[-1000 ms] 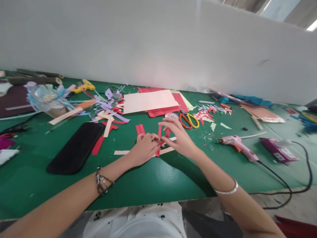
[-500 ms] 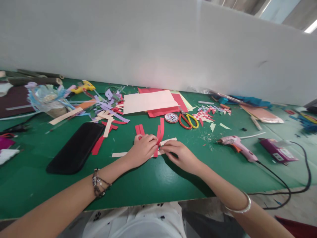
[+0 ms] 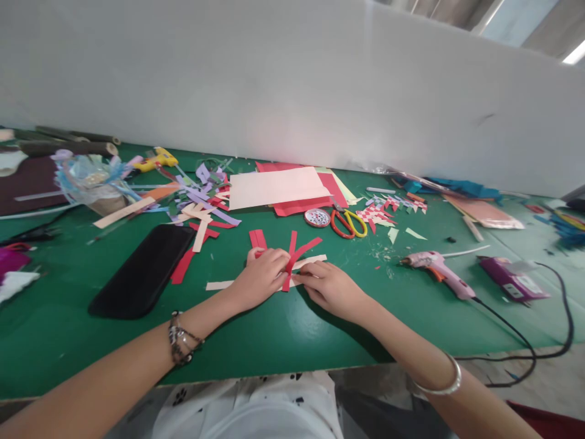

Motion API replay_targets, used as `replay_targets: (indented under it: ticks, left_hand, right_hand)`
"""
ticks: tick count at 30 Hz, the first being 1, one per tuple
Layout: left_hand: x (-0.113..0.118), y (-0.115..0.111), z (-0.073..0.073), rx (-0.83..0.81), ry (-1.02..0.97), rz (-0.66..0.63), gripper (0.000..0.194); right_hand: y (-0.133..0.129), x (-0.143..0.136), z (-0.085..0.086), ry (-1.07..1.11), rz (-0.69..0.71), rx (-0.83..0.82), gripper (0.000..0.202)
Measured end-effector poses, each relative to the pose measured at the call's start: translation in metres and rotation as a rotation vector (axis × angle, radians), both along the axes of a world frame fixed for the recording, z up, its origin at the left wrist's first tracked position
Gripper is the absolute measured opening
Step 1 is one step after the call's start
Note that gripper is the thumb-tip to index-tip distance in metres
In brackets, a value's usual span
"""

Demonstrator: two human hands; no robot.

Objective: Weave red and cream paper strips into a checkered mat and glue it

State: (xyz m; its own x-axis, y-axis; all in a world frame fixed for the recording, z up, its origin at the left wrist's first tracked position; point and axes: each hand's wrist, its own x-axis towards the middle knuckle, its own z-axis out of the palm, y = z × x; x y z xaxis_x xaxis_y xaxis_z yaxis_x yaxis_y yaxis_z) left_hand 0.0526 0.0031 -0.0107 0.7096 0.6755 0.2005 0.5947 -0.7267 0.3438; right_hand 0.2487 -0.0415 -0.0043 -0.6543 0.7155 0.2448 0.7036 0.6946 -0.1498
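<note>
Red paper strips (image 3: 305, 249) cross over pale strips (image 3: 220, 285) on the green table, near its front edge. My left hand (image 3: 265, 273) lies over the crossing with its fingers curled and pressed on the strips, hiding part of them. One red strip rises beside its fingertips and bends over to the right. My right hand (image 3: 326, 285) pinches the pale strips at their right part, just beside the red ones. Its fingertips are close to those of my left hand.
Behind the hands are a pale sheet (image 3: 278, 188), a round tin of beads (image 3: 317, 217) and scissors (image 3: 348, 223). A black case (image 3: 142, 271) lies left. A pink glue gun (image 3: 439, 271) with its cord and a purple box (image 3: 512, 278) are at the right.
One red strip, upright before, now curves to the right, apart from the other red strip. My right hand has shifted very slightly; my left hand stays almost in place.
</note>
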Motion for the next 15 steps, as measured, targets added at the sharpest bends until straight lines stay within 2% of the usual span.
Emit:
replay_targets:
  ticks: [5, 15]
  left_hand:
    - [-0.0002, -0.0004, -0.0003, 0.003, 0.011, 0.003, 0.011]
    - [-0.0011, -0.0008, 0.0002, -0.007, 0.004, -0.006, 0.010]
  right_hand:
    - [-0.0009, 0.0006, 0.0066, -0.171, -0.012, 0.070, 0.023]
    - [-0.0001, 0.0054, 0.0043, -0.090, 0.034, 0.012, 0.031]
